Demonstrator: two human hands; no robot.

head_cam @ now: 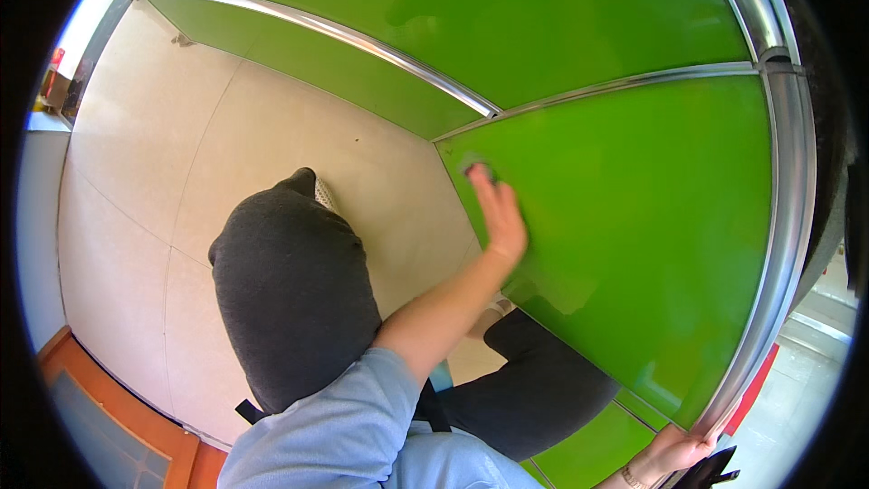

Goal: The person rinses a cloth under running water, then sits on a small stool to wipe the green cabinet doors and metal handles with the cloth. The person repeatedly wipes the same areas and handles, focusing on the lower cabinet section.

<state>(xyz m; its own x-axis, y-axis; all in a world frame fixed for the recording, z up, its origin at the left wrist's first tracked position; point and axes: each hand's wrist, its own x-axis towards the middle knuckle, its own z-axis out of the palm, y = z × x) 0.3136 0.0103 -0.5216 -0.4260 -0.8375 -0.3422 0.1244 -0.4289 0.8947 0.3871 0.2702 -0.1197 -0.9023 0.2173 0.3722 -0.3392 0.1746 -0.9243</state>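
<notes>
My left hand point(504, 217) reaches across my body to a glossy green cabinet panel point(631, 204). A small grey pad point(470, 164), blurred, is under its fingertips against the panel, near the corner where two panels meet. What the pad is made of cannot be made out. At the lower right, my right hand point(675, 451), with a band on its wrist, grips the silver metal edge rail point(791, 217) of the cabinet. Some of its fingers are hidden behind the rail.
My dark-trousered knees point(292, 299) are bent over the beige tiled floor point(224, 129). Another green panel with a metal strip point(326, 27) stands ahead. An orange-framed door point(122, 421) lies at the lower left. A black object point(713, 470) sits beside my right hand.
</notes>
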